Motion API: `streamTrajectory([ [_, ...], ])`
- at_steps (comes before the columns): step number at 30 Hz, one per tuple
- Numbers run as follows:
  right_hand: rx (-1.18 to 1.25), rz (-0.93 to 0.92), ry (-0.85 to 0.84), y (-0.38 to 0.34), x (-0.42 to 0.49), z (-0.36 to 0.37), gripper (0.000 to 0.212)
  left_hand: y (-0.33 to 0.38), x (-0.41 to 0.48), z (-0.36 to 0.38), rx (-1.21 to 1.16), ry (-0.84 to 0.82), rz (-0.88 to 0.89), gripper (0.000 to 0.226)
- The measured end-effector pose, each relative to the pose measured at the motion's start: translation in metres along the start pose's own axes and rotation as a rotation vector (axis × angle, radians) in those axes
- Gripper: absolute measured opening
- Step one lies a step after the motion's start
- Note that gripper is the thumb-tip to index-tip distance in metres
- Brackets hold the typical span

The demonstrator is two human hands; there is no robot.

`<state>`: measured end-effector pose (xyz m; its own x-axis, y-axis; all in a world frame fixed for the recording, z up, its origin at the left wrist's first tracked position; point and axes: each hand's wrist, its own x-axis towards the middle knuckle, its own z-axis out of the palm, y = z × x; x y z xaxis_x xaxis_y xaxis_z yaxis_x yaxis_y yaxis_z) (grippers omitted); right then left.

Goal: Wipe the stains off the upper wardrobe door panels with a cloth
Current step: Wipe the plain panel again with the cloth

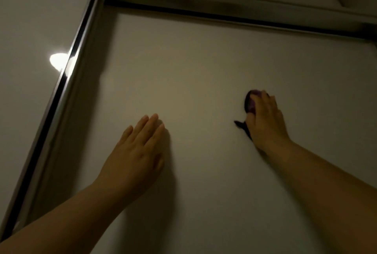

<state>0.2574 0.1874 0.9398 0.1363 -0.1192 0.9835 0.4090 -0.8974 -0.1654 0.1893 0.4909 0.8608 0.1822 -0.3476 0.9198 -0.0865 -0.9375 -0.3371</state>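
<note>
A pale upper wardrobe door panel [204,66] fills most of the view in dim light. My right hand [265,119] presses a dark purple cloth [250,103] against the panel at its right middle; a dark corner of the cloth pokes out below my thumb side. My left hand [138,151] lies flat on the same panel lower left of centre, fingers together and extended, holding nothing. No stain is plain to see in this light.
A metal frame strip [61,82] runs diagonally on the left and divides this panel from a glossy neighbouring panel [30,39] with a lamp's reflection. The dark top track [224,17] runs across above, with the ceiling beyond it.
</note>
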Motion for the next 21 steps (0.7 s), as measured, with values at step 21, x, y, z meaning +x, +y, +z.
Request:
streamTrajectory([
  [21,-0.020,-0.108,-0.062,0.016,-0.100,0.005,0.061,0.060,0.019,0.014,-0.087,0.056,0.004,0.067],
])
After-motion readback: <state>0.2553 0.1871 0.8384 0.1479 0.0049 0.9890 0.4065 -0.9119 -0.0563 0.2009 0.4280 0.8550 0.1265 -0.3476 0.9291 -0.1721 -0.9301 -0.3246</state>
